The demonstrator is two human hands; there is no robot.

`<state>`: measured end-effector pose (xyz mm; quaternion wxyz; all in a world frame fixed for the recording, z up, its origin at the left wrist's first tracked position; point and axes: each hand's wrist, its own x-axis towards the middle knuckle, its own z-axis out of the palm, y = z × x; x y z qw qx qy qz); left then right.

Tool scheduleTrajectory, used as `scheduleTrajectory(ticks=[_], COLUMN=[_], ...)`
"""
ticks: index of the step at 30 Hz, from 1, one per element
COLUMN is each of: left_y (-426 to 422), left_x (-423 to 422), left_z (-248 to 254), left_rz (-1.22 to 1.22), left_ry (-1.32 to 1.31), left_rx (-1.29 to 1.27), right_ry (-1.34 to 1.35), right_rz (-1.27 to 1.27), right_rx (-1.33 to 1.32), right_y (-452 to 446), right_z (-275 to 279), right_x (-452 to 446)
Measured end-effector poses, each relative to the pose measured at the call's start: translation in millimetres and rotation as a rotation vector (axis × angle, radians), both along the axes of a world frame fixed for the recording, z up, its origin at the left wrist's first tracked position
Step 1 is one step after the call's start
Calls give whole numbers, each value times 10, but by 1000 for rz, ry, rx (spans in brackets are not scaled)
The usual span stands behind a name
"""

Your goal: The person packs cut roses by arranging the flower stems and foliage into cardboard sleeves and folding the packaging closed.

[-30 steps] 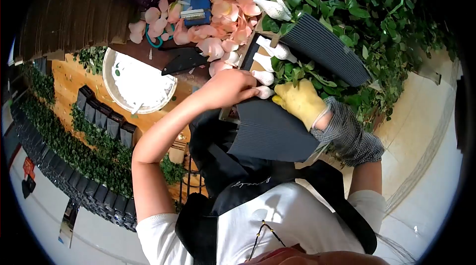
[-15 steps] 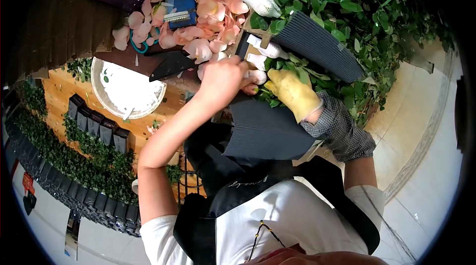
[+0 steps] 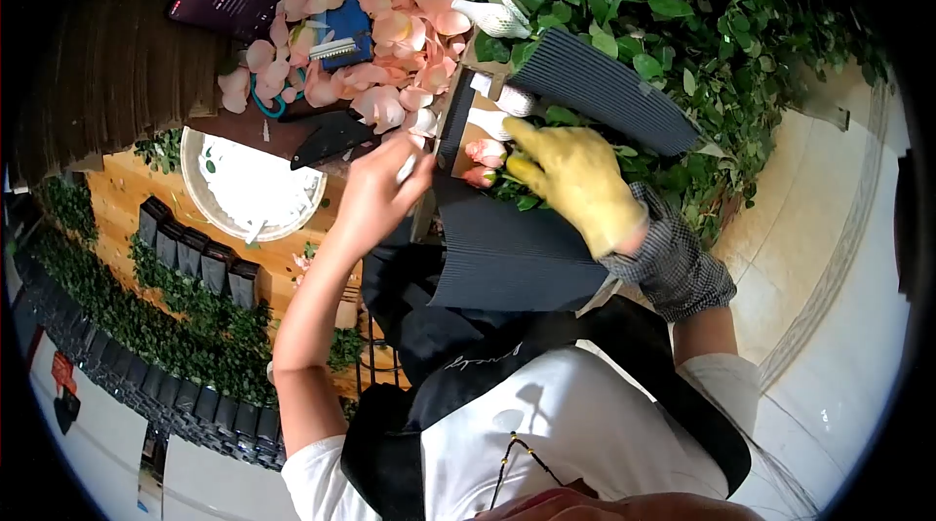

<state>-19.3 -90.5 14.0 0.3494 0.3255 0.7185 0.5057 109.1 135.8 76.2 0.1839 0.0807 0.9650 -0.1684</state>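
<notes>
My bare left hand (image 3: 382,185) is closed on a small white foam net sleeve (image 3: 407,168), mostly hidden by the fingers. Two pink rose heads (image 3: 485,153) lie uncovered on a cardboard piece, between dark corrugated paper flaps (image 3: 522,253). Above them a rose bud in a white net sleeve (image 3: 490,123) rests on the same cardboard, and another netted bud (image 3: 515,100) sits beyond it. My right hand (image 3: 575,180), in a yellow glove, reaches over the green leaves with its fingers apart. Its fingertips are beside the netted bud; whether they touch it I cannot tell.
A white basin (image 3: 195,192) holding white net pieces stands at left. Loose pink petals (image 3: 400,34), a black-handled knife (image 3: 333,138), teal scissors (image 3: 268,104) and a phone (image 3: 226,0) lie on the bench. Leafy stems (image 3: 673,14) fill the upper right; wrapped bundles (image 3: 200,258) stand lower left.
My left hand has pulled back to the left from the rose heads, now with a white net sleeve. Two pink roses show uncovered. My gloved hand has shifted slightly left, its fingers spreading.
</notes>
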Motion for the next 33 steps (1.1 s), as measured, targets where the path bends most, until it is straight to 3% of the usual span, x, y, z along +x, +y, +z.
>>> scheduleTrajectory(ticks=[2,4,6,8,12,14,16,17,18,20,22,24,26,30,31,32,33], left_y=[330,635,796,803,515,356,138,141,152,278,549,862,1003,825,705,527,430], left_x=[29,104,225,200,206,181,-121,-94,-60,-13,30,25,111,140,177,34,-8], left_z=[-83,-195,-433,-416,-300,-223,-71,-47,-31,-46,-199,-133,-369,-322,-377,-238,-158], left_rz=[-10,-55,-62,-52,-14,476,446,399,253,92,109,-8,83,182,398,556,552], left_ry=[208,317,535,402,277,36,277,273,214,-45,189,299,520,391,246,174,172], left_rx=[-206,-306,-133,11,-112,-72,-52,13,23,-213,-192,-418,-134,-95,13,-60,-66], right_ry=[108,-4,49,-5,12,62,109,113,114,32,215,319,548,425,381,379,366], right_rz=[15,30,55,18,8,7,-4,-62,-112,-102,81,236,-94,-182,-239,-239,-223], right_rx=[102,226,277,245,181,136,99,92,81,194,504,540,294,371,297,286,321], right_y=[45,76,53,73,120,138,110,82,73,56,159,326,268,207,198,210,227], right_z=[-340,-566,-579,-593,-670,-648,-478,-286,-188,-233,-673,-1040,-991,-895,-886,-947,-1034], right_x=[119,208,188,236,249,257,273,214,170,266,357,471,376,358,375,387,433])
